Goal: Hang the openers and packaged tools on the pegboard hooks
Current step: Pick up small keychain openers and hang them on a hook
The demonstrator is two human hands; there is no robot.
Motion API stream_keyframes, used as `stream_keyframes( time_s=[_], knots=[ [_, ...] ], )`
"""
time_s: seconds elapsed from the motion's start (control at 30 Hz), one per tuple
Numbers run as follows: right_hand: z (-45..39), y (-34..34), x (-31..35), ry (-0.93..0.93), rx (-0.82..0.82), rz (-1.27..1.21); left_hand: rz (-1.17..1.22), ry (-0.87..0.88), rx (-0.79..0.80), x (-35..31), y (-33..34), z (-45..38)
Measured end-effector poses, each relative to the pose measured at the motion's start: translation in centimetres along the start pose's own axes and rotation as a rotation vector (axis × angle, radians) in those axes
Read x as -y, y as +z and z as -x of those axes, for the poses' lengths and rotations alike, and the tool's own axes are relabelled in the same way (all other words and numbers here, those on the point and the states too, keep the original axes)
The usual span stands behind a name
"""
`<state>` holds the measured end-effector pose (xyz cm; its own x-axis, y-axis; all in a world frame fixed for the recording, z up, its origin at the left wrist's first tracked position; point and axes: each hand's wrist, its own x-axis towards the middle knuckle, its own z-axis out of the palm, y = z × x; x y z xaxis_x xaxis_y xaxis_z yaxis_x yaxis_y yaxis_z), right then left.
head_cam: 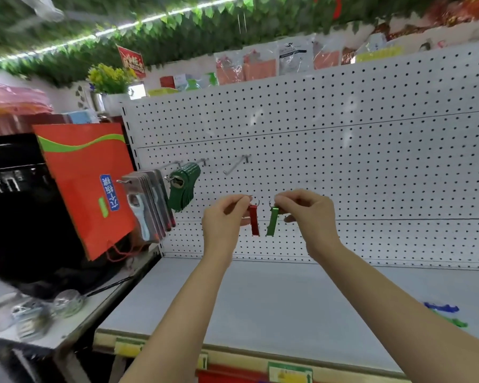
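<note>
- Head view: two small bar-shaped openers hang in front of the white pegboard [343, 150], each from a metal key ring. The red opener [254, 220] is on the left, the green opener [272, 221] on the right; both dangle roughly upright, side by side and just apart, the green one tilted slightly.
- The left hand [224, 217] pinches the ring of the red opener between thumb and fingertips, fingers curled together; the bar hangs below and just right of those fingertips.
- The right hand [307, 214] pinches the ring of the green opener the same way, its bar hanging below and left of the fingertips.
- On the pegboard, up and to the left of the hands, one hook carries a bunch of dark green openers [183, 186], another a row of packaged tools [147, 205] on cards. An empty hook [237, 165] juts out just above the hands.
- Below lies a pale grey shelf [260, 299] with price tags along its front edge; blurred blue and green items [445, 313] lie at its far right.
- A red paper bag [86, 186] leans at the left; artificial green leaves [150, 29] hang overhead.
</note>
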<state>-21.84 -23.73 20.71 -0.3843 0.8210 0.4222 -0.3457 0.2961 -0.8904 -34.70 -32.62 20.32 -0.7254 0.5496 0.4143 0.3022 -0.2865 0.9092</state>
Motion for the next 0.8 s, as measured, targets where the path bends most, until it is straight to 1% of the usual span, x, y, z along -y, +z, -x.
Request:
stream_keyframes(
  time_s=[0.2,0.3,0.4,0.57,0.7,0.8],
  knots=[
    [0.4,2.9,1.6,-0.050,0.046,-0.019,0.006,0.109,-0.070,-2.1,-1.9,-1.5],
    [0.1,4.0,2.1,-0.070,0.039,-0.018,0.008,0.129,-0.121,-2.6,-2.3,-3.1],
    [-0.6,5.1,2.3,-0.075,0.030,-0.009,-0.020,0.109,-0.147,-2.5,-2.9,-5.5],
    [-1.2,6.5,2.0,-0.093,0.017,0.017,-0.095,0.067,-0.107,-1.9,-3.2,-7.8],
    [-1.5,7.1,1.7,-0.092,0.002,0.033,-0.104,0.031,-0.053,-0.9,-2.9,-9.2],
    [-1.7,7.3,1.8,-0.088,-0.010,0.052,-0.123,0.039,-0.037,0.1,-2.5,-9.9]
  ],
)
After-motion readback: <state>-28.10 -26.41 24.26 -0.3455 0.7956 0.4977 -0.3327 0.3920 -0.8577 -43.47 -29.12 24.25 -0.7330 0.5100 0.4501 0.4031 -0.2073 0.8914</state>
